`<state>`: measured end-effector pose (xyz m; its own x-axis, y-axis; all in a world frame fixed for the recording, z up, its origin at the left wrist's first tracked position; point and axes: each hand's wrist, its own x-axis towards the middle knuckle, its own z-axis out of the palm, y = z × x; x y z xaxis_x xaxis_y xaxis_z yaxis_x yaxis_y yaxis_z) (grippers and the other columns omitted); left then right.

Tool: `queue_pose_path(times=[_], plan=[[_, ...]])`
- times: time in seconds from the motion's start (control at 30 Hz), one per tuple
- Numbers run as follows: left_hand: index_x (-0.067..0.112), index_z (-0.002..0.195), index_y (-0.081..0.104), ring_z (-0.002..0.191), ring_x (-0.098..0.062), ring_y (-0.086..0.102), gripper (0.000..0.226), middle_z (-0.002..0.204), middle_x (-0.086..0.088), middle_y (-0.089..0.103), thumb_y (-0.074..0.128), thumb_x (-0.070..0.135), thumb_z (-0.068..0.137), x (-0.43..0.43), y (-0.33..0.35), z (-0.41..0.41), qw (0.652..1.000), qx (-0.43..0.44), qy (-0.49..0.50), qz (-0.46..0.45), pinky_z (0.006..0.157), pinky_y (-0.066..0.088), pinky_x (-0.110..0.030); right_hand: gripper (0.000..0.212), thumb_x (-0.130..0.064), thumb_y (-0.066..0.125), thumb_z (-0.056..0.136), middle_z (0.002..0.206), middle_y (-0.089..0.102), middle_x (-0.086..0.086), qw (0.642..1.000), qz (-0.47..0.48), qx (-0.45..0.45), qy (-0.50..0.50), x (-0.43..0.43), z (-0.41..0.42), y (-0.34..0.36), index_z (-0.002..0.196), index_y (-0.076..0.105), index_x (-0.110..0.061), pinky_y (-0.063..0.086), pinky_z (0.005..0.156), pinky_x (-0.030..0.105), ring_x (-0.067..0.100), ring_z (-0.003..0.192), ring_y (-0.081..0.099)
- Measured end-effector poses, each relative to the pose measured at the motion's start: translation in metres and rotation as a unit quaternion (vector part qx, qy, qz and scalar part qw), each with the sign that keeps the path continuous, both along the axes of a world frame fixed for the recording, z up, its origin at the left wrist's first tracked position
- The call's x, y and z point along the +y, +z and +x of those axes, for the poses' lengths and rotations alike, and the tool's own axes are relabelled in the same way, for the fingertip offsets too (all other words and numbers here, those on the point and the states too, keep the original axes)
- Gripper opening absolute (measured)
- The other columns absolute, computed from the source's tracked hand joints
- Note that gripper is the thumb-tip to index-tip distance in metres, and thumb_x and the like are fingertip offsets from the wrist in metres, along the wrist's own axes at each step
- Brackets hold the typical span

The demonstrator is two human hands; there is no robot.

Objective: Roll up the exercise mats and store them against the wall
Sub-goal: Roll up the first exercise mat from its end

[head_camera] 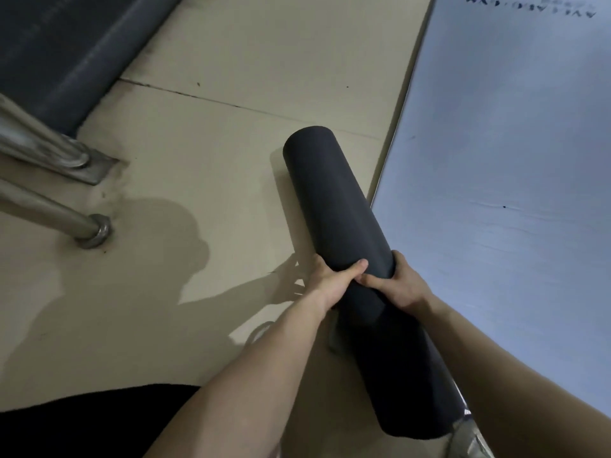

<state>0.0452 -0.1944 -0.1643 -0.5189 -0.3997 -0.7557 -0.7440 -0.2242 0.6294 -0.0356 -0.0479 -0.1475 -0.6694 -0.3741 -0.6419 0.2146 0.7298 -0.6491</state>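
A dark grey rolled-up mat (334,206) runs from the centre of the view down to the lower right, held above the beige tiled floor. My left hand (334,280) grips its left side around the middle, thumb across the top. Opposite it, my right hand (401,285) clasps the right side, and the thumbs nearly touch. A pale blue mat (515,160) lies flat on the floor to the right, with dark lettering at its far end. A second dark mat (89,54), partly rolled, lies at the upper left.
Two shiny metal legs with floor plates (96,231) stand at the left, the other (79,160) just beyond. Bare floor tiles (205,133) lie between the dark mats. My dark clothing (82,421) fills the bottom left corner.
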Motion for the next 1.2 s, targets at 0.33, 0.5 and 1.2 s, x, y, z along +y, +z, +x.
queue_pose_path(times=[0.33,0.5,1.2], plan=[[0.039,0.150,0.041,0.118,-0.016,0.064,0.116,0.136,0.012,0.063,0.090,0.063,0.047,-0.156,-0.004,0.068,0.993,0.015,0.094,-0.074,0.104,0.052,-0.042,0.076,-0.038,0.082,0.086,0.140,0.057,-0.001,0.970,-0.182,-0.157,-0.021,-0.154,0.071,-0.034,0.144,0.036,-0.020,0.055,0.094,0.030,0.015,0.117,0.062],[0.033,0.145,0.050,0.116,-0.016,0.067,0.119,0.132,0.010,0.067,0.092,0.069,0.040,-0.280,-0.012,0.120,0.983,0.021,0.145,-0.113,0.103,0.054,-0.042,0.061,-0.033,0.080,0.089,0.134,0.058,-0.001,0.965,-0.216,-0.151,-0.012,-0.286,0.121,-0.046,0.133,0.039,-0.022,0.058,0.086,0.025,0.012,0.110,0.063],[0.027,0.143,0.059,0.131,-0.015,0.055,0.067,0.141,0.001,0.062,0.085,0.035,0.082,-0.457,0.012,0.219,0.943,0.000,0.158,-0.293,0.113,0.043,-0.032,0.070,-0.037,0.067,0.097,0.148,0.052,0.009,0.968,-0.202,-0.143,0.030,-0.495,0.216,-0.044,0.150,0.028,-0.011,0.045,0.113,0.045,0.028,0.130,0.055]])
